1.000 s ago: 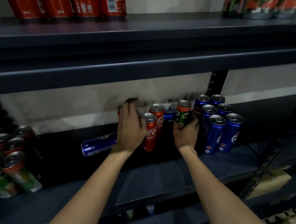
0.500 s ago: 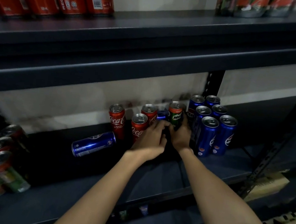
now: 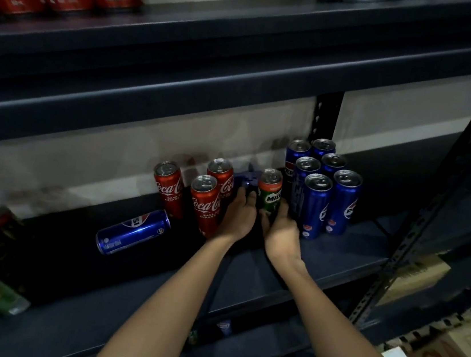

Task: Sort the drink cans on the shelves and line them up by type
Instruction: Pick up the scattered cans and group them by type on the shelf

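On the dark shelf (image 3: 321,267), the right hand (image 3: 283,229) has its grip curled round the base of the upright green Milo can (image 3: 269,193), beside the standing blue Pepsi cans (image 3: 320,195). The left hand (image 3: 238,216) reaches a blue can (image 3: 246,181) lying behind it, though whether its grip is closed I cannot tell. Three Coca-Cola cans (image 3: 205,201) stand to the left, and another Pepsi can (image 3: 134,232) lies on its side.

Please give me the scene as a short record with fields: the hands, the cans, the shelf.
left hand: reaches to a blue can lying behind the Coca-Cola cans; grip unclear
right hand: grips the Milo can
Coca-Cola cans: three, upright
Pepsi cans: six, upright, grouped on the right
fallen Pepsi can: lies on its side
shelf: dark metal
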